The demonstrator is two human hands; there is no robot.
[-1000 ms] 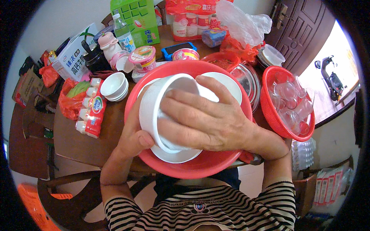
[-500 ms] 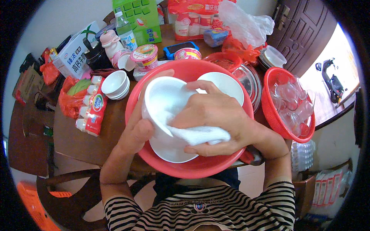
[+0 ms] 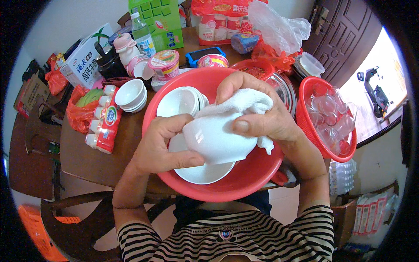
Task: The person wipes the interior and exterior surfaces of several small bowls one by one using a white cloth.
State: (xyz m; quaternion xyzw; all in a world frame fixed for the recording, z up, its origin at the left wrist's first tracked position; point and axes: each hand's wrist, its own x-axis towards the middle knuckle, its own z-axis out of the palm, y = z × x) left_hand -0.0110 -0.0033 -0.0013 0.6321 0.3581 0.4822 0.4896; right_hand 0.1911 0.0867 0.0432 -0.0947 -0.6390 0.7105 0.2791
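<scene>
White glossy ceramic bowl [image 3: 218, 137] sits between the two hands, held above a wide red plastic basin [image 3: 257, 178] on the brown wooden table [image 3: 100, 168]. Being round, it has no long axis; its smooth outer wall faces the person, and its mouth is hidden. Neither hand is nearer, since both touch it: the left hand [image 3: 158, 148] grips its left side, thumb on the near wall and forefinger by the far edge, while the right hand [image 3: 273, 120] pinches the far right part through a white textured cloth [image 3: 240, 102], thumb against the outside.

Half a second earlier the bowl's mouth was turned up towards the person, with the right hand pressing the cloth inside; now the bowl is tipped over and the cloth drapes along its far edge, one end hanging at the right. A stack of small white bowls [image 3: 176, 102] shows on the basin's far left, and a wider white dish [image 3: 203, 174] lies beneath.
</scene>
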